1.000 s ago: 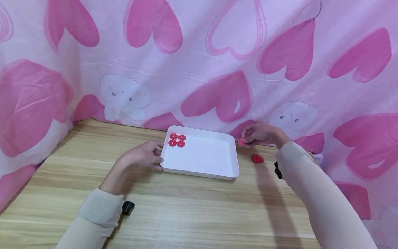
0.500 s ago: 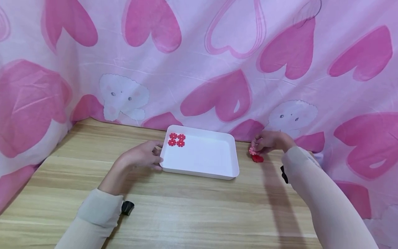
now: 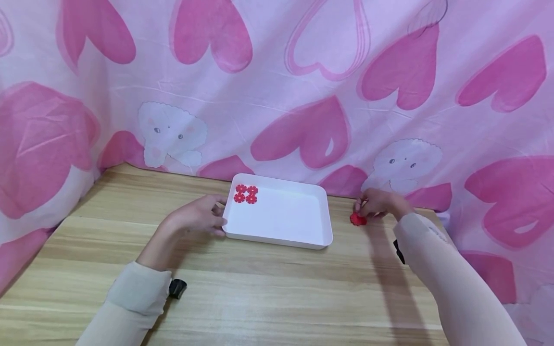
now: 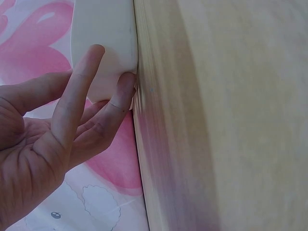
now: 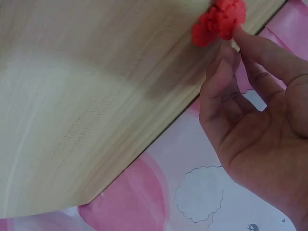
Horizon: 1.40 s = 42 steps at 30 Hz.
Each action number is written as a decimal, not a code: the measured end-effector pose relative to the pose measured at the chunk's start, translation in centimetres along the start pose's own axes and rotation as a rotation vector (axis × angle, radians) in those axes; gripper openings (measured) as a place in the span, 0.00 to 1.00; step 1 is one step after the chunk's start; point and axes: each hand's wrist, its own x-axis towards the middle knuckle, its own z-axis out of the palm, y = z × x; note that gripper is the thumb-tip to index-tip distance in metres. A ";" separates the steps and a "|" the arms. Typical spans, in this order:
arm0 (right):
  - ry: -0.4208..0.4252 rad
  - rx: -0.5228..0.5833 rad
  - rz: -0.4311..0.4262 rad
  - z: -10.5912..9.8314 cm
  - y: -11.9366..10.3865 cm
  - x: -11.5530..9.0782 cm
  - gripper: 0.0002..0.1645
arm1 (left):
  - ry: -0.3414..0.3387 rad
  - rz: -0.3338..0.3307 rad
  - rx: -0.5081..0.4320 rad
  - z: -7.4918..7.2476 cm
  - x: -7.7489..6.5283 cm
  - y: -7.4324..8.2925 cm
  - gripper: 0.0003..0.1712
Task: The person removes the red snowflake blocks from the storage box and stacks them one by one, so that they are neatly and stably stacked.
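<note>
My left hand (image 3: 201, 216) grips the left side of a white tray (image 3: 285, 242). In the left wrist view its fingers (image 4: 79, 91) lie against the tray's outer wall (image 4: 103, 29); the thumb's tip is hidden there. Several red flower-shaped plastic discs (image 3: 240, 197) lie in a small square in the tray's far left corner. To the right of the tray, my right hand (image 3: 376, 203) pinches a red flower-shaped disc (image 5: 230, 19) between thumb and fingertips, just at the small red pile (image 3: 358, 219) on the table. How many discs overlap there cannot be made out.
The wooden table (image 3: 259, 298) runs back to a pink curtain (image 3: 216, 120) with hearts and white animals, which hangs close behind the tray and the right hand. A black wrist strap part (image 3: 177, 289) shows at the left sleeve.
My right hand has moved right and down from beside the tray's right edge to the red pile, carrying a lighter-looking red disc. My left hand and the tray stay still.
</note>
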 end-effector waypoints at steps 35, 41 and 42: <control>0.144 0.241 -0.282 1.8 -9.3 1.3 0.26 | -0.029 -0.001 -0.072 -0.3 -0.1 -0.2 0.37; 0.102 0.276 -0.294 2.4 -11.0 1.9 0.26 | -0.026 -0.001 -0.069 -0.3 -0.1 -0.1 0.38; 0.092 0.284 -0.291 2.5 -11.3 2.0 0.26 | -0.026 0.000 -0.065 -0.4 -0.2 -0.1 0.38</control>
